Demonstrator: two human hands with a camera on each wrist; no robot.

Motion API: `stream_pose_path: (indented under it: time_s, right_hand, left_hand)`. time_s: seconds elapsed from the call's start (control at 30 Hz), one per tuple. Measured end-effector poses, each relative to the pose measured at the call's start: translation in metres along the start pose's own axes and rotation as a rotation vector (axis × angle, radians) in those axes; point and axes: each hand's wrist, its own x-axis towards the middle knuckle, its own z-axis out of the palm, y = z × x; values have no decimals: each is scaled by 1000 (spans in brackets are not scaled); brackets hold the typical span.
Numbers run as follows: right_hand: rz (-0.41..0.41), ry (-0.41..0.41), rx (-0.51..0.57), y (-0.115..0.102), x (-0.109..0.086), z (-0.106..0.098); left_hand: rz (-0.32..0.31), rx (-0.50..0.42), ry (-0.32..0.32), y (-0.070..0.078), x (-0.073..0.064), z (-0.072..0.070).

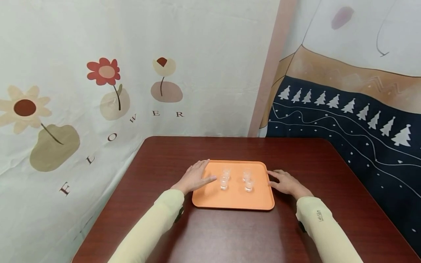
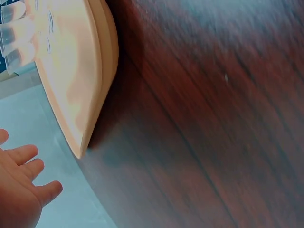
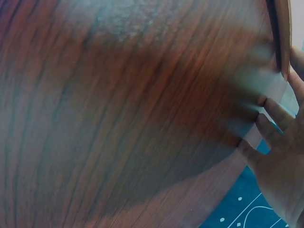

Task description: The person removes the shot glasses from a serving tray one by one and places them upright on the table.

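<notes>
An orange tray (image 1: pixel 210 200) lies on the dark red table, carrying several small clear cups (image 1: pixel 249 186) in two short columns. My left hand (image 1: pixel 194 177) is over the tray's left side with its fingers extended and thumb stretched toward the cups. In the left wrist view that hand (image 2: pixel 21 185) shows spread fingers with nothing in them, beside the tray (image 2: pixel 71 71). At the tray's right edge is my right hand (image 1: pixel 287 182), its fingertips right at the rim. The right wrist view has this hand (image 3: pixel 282 161) with fingers spread beside the tray's edge (image 3: pixel 284 42).
The table (image 1: pixel 230 237) has rounded back corners and ends at a light curtain with printed flowers (image 1: pixel 105 72). To the right hangs a dark blue cloth with white trees (image 1: pixel 333 101). Both forearms wear pale yellow sleeves (image 1: pixel 151 223).
</notes>
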Motion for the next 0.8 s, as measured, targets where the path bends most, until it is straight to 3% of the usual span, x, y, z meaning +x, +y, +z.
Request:
stream_pose_path:
  time_s: [0.33,0.8]
  right_hand:
    - [11,-4,-19,3,2,1]
    - [-2,-4,-8,3,2,1]
  left_hand:
    - [19,-224,36,5,1,12]
    - [57,-414,62,13,0,29]
